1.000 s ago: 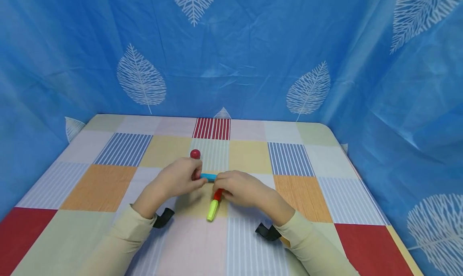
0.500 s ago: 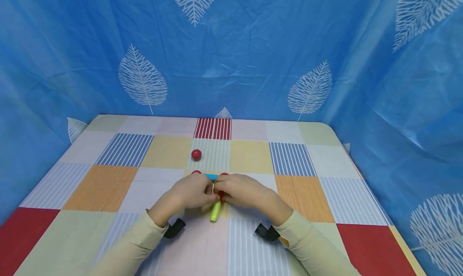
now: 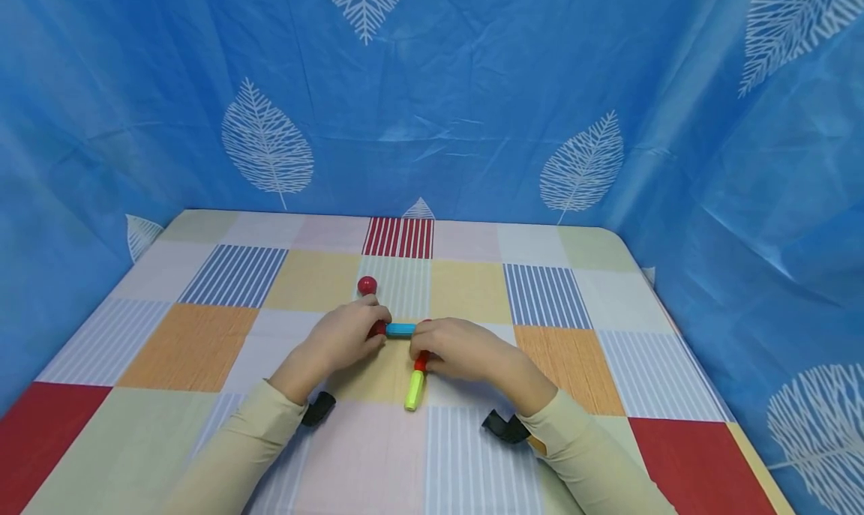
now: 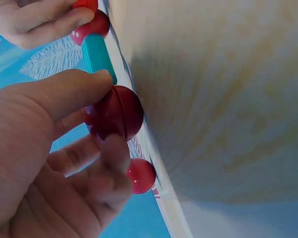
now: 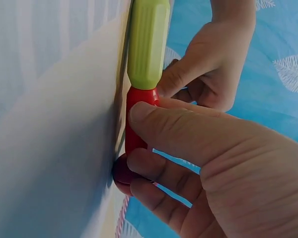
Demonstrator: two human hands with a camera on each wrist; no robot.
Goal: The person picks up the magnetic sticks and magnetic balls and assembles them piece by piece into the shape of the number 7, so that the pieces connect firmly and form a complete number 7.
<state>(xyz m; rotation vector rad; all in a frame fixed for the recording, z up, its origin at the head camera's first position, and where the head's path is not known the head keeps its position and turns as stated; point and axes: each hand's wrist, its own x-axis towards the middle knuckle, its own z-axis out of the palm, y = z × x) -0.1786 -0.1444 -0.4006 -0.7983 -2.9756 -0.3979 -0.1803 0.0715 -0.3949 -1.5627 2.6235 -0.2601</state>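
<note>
In the head view my left hand (image 3: 340, 336) is at the left end of a teal toy stick (image 3: 401, 330). The left wrist view shows its thumb and fingers gripping a dark red ball (image 4: 124, 111) at that end. Another red ball (image 4: 92, 29) is at the stick's other end, beside my right hand (image 3: 466, 350). That hand pinches a short red stick (image 5: 141, 95), thumb on top and other fingers by the ball (image 5: 123, 174). A yellow-green stick (image 5: 148, 44) joins the red one end to end and points toward me.
A separate red ball (image 3: 367, 285) lies on the patchwork tablecloth (image 3: 466, 282), just beyond my left hand. Blue curtains with white leaf prints (image 3: 432, 125) rise behind the table and at its sides.
My left hand moved right beside my right hand, then came back left to the ball at the teal stick's end. The joined sticks have shifted slightly right.
</note>
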